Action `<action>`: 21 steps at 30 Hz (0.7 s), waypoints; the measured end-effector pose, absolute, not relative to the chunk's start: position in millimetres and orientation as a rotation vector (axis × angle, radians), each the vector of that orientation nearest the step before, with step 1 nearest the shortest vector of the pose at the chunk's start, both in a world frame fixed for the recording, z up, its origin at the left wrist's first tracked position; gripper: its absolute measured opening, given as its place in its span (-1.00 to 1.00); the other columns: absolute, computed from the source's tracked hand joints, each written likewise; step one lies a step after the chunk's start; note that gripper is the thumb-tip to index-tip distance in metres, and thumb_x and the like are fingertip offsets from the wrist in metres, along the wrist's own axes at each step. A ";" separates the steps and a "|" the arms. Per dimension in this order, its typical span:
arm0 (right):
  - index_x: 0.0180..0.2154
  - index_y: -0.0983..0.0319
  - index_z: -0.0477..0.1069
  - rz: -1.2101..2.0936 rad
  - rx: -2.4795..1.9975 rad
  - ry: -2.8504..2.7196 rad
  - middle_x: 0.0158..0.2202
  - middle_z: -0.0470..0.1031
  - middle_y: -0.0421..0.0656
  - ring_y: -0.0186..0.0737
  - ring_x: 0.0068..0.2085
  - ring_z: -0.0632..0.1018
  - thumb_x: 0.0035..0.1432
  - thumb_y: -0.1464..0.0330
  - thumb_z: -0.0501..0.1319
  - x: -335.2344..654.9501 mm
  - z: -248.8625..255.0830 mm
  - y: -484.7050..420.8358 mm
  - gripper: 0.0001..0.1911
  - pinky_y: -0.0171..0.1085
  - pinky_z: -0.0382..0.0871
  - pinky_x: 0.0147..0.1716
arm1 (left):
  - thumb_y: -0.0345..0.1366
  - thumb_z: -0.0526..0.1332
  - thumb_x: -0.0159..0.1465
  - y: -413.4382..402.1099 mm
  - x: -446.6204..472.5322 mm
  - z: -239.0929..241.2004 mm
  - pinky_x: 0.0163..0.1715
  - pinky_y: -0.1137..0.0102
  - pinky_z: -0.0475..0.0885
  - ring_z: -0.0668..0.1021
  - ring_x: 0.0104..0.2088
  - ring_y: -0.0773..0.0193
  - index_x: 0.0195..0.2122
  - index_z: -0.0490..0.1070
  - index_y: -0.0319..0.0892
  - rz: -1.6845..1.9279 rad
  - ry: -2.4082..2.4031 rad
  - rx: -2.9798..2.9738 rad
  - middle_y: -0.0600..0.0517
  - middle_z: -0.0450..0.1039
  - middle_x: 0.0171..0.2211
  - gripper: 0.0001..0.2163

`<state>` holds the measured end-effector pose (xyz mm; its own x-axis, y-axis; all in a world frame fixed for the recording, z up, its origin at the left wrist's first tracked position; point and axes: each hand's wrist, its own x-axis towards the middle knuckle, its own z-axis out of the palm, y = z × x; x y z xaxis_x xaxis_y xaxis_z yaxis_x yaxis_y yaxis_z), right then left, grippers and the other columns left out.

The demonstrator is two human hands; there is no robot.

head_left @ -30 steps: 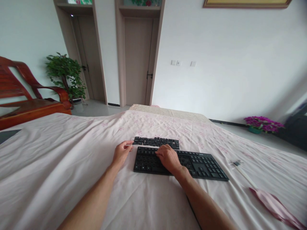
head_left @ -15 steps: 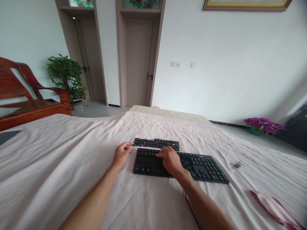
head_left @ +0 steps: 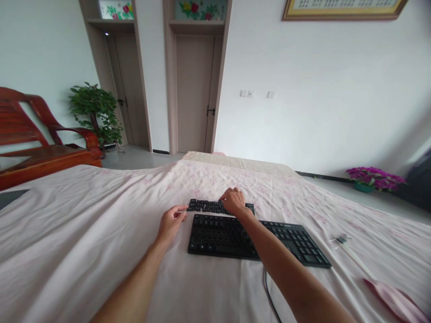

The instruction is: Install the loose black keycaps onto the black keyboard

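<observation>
Head view showed the right hand (head_left: pixel 234 200) bent over black keycaps (head_left: pixel 208 206), the left hand (head_left: pixel 170 220) beside them — pinching or not, I couldn't tell. Keycap handling seemed underway — the next move needed precision.

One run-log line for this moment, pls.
left hand: at left end of keycap rows | right hand: over keycap rows, contact unclear | keyboard: on cloth, several keycaps missing

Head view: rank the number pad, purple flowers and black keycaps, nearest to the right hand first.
1. Black keycaps: at the right hand, behind the keyboard.
2. Number pad: the keyboard's right end.
3. Purple flowers: far right, in the background.
</observation>
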<state>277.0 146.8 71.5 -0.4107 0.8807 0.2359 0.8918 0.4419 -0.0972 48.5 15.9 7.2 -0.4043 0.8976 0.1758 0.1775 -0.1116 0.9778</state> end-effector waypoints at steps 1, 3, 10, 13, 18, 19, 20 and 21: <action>-0.32 0.09 0.62 -0.065 -1.542 -2.453 -0.12 0.52 -0.08 -0.06 -0.03 0.35 0.07 0.41 0.17 274.3 70.6 150.4 -0.76 -0.18 0.16 -0.08 | -0.19 0.23 0.10 15.5 48.7 8.3 -0.27 0.36 0.47 0.59 -0.33 0.23 -0.15 0.52 -0.20 1.570 1.568 1.199 -0.05 0.59 -0.27 -0.68; -0.33 0.11 0.62 -0.061 -1.553 -2.468 -0.12 0.52 -0.06 -0.05 -0.02 0.35 0.05 0.43 0.18 270.6 69.3 156.7 -0.76 -0.18 0.15 -0.08 | -0.20 0.23 0.10 14.7 49.4 10.6 -0.27 0.36 0.48 0.59 -0.32 0.23 -0.16 0.52 -0.20 1.573 1.558 1.192 -0.05 0.59 -0.27 -0.69; -0.32 0.16 0.62 -0.048 -1.596 -2.525 -0.23 0.58 -0.03 -0.03 -0.01 0.37 0.07 0.37 0.22 260.2 66.0 173.8 -0.81 -0.18 0.12 -0.06 | -0.20 0.24 0.08 15.3 49.5 10.3 -0.28 0.37 0.48 0.59 -0.32 0.22 -0.17 0.53 -0.20 1.586 1.548 1.180 -0.06 0.59 -0.28 -0.69; -0.33 0.20 0.62 -0.054 -1.612 -2.542 -0.29 0.59 0.02 -0.03 0.00 0.39 0.06 0.39 0.23 254.9 64.5 178.6 -0.82 -0.18 0.12 -0.06 | -0.20 0.24 0.08 16.8 48.7 7.5 -0.29 0.37 0.48 0.60 -0.31 0.22 -0.17 0.53 -0.19 1.589 1.551 1.176 -0.06 0.59 -0.24 -0.69; -0.34 0.22 0.62 -0.055 -1.598 -2.557 -0.28 0.59 0.04 -0.07 -0.03 0.44 0.04 0.43 0.24 250.5 64.0 178.5 -0.83 -0.21 0.13 -0.06 | -0.17 0.25 0.08 17.8 48.1 6.3 -0.29 0.36 0.49 0.60 -0.30 0.21 -0.18 0.53 -0.19 1.600 1.528 1.178 -0.07 0.58 -0.20 -0.69; -0.33 0.21 0.62 -0.052 -1.585 -2.557 -0.28 0.59 0.03 -0.08 -0.03 0.45 0.04 0.43 0.24 250.4 64.8 177.1 -0.83 -0.22 0.14 -0.05 | -0.17 0.25 0.08 17.7 48.1 6.4 -0.29 0.36 0.49 0.60 -0.30 0.21 -0.18 0.53 -0.19 1.599 1.528 1.181 -0.07 0.58 -0.20 -0.69; -0.33 0.20 0.62 -0.047 -1.572 -2.554 -0.27 0.60 0.02 -0.08 -0.03 0.45 0.04 0.43 0.24 250.7 66.1 175.3 -0.83 -0.22 0.14 -0.05 | -0.18 0.25 0.08 17.6 48.1 6.6 -0.28 0.36 0.49 0.60 -0.30 0.21 -0.17 0.52 -0.20 1.597 1.530 1.185 -0.07 0.58 -0.20 -0.69; -0.32 0.19 0.62 -0.040 -1.559 -2.549 -0.27 0.60 0.01 -0.09 -0.03 0.45 0.04 0.42 0.25 251.4 67.8 172.9 -0.82 -0.23 0.15 -0.05 | -0.19 0.25 0.08 17.5 48.1 6.9 -0.28 0.36 0.49 0.60 -0.30 0.21 -0.17 0.52 -0.20 1.595 1.535 1.190 -0.08 0.58 -0.20 -0.69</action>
